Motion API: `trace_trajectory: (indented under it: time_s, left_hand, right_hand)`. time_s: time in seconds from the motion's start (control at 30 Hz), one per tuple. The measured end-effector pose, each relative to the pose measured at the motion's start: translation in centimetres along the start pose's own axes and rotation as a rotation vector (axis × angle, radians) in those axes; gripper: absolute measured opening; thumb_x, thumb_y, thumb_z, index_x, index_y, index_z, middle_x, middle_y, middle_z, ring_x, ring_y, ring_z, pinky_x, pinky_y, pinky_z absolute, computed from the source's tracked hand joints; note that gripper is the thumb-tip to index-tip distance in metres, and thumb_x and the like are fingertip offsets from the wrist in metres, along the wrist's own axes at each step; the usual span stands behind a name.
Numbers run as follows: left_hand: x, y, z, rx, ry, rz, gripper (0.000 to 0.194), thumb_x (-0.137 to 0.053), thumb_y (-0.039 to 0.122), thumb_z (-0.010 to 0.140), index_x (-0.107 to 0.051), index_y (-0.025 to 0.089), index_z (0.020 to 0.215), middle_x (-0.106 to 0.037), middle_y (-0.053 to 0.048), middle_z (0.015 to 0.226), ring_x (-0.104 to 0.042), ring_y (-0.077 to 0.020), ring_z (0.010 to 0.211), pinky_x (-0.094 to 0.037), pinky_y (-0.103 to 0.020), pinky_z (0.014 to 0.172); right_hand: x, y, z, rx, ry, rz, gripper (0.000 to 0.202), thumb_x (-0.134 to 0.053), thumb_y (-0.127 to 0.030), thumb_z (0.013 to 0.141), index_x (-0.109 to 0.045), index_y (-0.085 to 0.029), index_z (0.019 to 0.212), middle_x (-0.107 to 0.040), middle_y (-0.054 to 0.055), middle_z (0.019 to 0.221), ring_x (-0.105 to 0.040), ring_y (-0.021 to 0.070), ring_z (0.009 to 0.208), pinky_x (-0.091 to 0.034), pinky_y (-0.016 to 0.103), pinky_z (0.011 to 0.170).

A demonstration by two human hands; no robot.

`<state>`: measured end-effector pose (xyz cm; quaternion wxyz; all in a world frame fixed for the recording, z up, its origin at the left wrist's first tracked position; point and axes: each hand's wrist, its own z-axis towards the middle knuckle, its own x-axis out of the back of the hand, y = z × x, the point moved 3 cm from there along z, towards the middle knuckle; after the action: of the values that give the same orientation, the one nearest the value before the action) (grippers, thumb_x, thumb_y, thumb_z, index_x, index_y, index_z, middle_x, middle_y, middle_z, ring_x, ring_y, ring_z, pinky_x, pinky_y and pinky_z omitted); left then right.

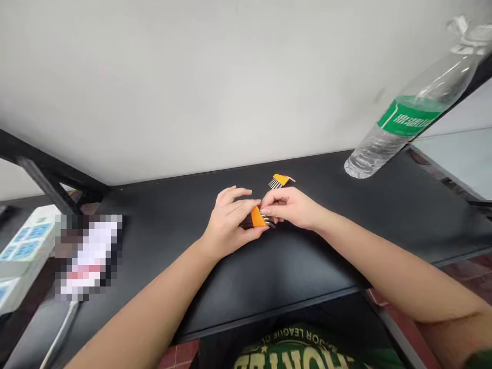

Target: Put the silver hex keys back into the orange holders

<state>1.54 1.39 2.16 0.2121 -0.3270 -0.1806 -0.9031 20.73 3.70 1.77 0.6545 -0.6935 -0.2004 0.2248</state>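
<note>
An orange holder (258,217) with several metal keys, apparently hex keys, is held just above the black table. Wrapped around its left side is my left hand (230,223), thumb below and fingers above. My right hand (286,207) pinches at the metal ends on the holder's right side; its fingertips hide what exactly they grip. Behind my right hand, a second orange holder (281,179) lies on the table with several thin metal keys sticking out to the lower left and one bent end to the right.
A clear plastic bottle (407,118) with a green label stands at the back right of the black table (154,277). On the left lie a blurred-out object (90,256) with a white cable (61,330) and a white box (31,246). A wall rises behind.
</note>
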Motion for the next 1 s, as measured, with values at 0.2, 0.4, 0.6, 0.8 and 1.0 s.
trace_trajectory:
  time_s: [0.2, 0.4, 0.6, 0.8, 1.0]
  left_hand:
    - [-0.2, -0.5, -0.3, 0.067, -0.062, 0.007, 0.045, -0.080, 0.038, 0.084, -0.066, 0.023, 0.125, -0.079, -0.007, 0.107, -0.070, -0.0279, 0.113, -0.047, -0.050, 0.109]
    - [-0.7, -1.5, -0.9, 0.172, -0.078, -0.007, 0.046, -0.078, 0.042, 0.088, -0.065, 0.022, 0.128, -0.079, -0.005, 0.101, -0.074, -0.0207, 0.090, -0.051, -0.046, 0.109]
    - [-0.9, -1.5, -1.0, 0.173, -0.100, -0.003, 0.046, -0.078, 0.043, 0.087, -0.066, 0.021, 0.126, -0.079, -0.008, 0.111, -0.075, -0.0230, 0.096, -0.050, -0.047, 0.110]
    - [-1.0, -1.7, -1.1, 0.176, -0.137, 0.006, 0.047, -0.077, 0.041, 0.089, -0.065, 0.021, 0.129, -0.078, -0.008, 0.110, -0.074, -0.0235, 0.099, -0.049, -0.047, 0.111]
    - [-1.1, -1.7, -1.1, 0.183, -0.158, 0.004, 0.049, -0.075, 0.039, 0.090, -0.063, 0.021, 0.134, -0.078, -0.007, 0.107, -0.073, -0.0228, 0.098, -0.049, -0.048, 0.111]
  right_hand:
    - [0.8, 0.7, 0.2, -0.105, -0.001, -0.128, 0.031, -0.069, -0.047, 0.093, -0.064, -0.019, 0.081, -0.059, -0.002, 0.066, -0.050, 0.0110, 0.057, -0.039, 0.026, 0.056]
    - [3.9, -0.3, 0.1, 0.188, 0.115, -1.095, 0.012, -0.061, -0.018, 0.095, -0.068, -0.019, 0.085, -0.069, 0.004, 0.088, -0.061, 0.0188, 0.086, -0.044, 0.032, 0.077]
    - [3.7, 0.1, 0.0, -0.025, 0.032, -1.345, 0.011, -0.061, -0.011, 0.089, -0.064, -0.018, 0.081, -0.070, 0.008, 0.093, -0.062, 0.0197, 0.081, -0.040, 0.030, 0.065]
    - [2.5, -0.8, -0.6, -0.015, -0.012, -1.266, 0.017, -0.064, -0.008, 0.078, -0.054, -0.020, 0.072, -0.066, 0.003, 0.078, -0.054, 0.0151, 0.066, -0.033, 0.028, 0.058]
    - [1.4, -1.4, -0.8, 0.321, 0.032, -1.048, 0.014, -0.056, -0.007, 0.085, -0.055, -0.020, 0.080, -0.061, -0.002, 0.074, -0.052, 0.0126, 0.067, -0.038, 0.026, 0.065]
